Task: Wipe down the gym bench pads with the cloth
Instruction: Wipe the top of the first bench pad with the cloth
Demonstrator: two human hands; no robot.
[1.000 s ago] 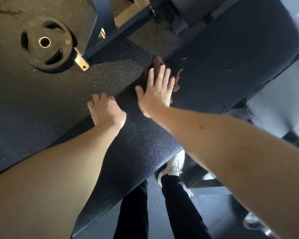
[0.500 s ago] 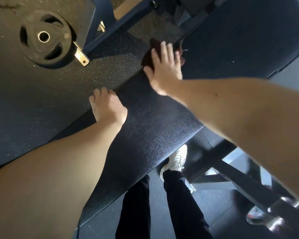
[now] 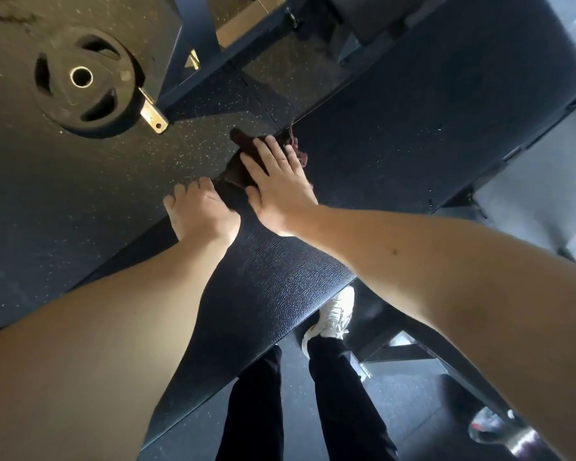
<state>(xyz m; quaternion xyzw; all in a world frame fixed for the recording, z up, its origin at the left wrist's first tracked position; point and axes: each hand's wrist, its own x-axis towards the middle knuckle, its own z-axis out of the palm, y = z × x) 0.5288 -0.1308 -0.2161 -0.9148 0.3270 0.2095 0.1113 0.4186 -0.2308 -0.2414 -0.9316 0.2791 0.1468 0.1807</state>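
Nearest the camera, the person's dark trouser legs and a white shoe (image 3: 333, 317) stand against the near side of the surface (image 3: 273, 261), a long black pad whose long axis runs from lower left up towards the right.

Further out, the left hand (image 3: 200, 211) rests on the far edge of that surface. Its fingers bend down over the edge with their tips out of sight, and this looks like a bracing hold rather than part of the wipe.

Just beyond it, and almost touching it, the right hand (image 3: 276, 184) lies flat with its grip spread. The fingers are straight and the thumb is splayed, pressing the dark red cloth (image 3: 236, 173) down. The cloth sits bunched under the palm and fingers at the far edge of the surface, with a fold hanging over towards the floor (image 3: 80, 194) and a loose tail poking out past the fingertips.

The relation that matters is that the cloth lies at the left edge, and the wider far pad (image 3: 429, 111) stretches away from the fingertips to the upper right. The right hand is plainly the nearer one, so the next stroke would probably push forward and right along that axis, away from the braced left hand.

Furthest off, a weight plate (image 3: 80, 78) lies on the floor beside a steel frame leg (image 3: 193, 44).
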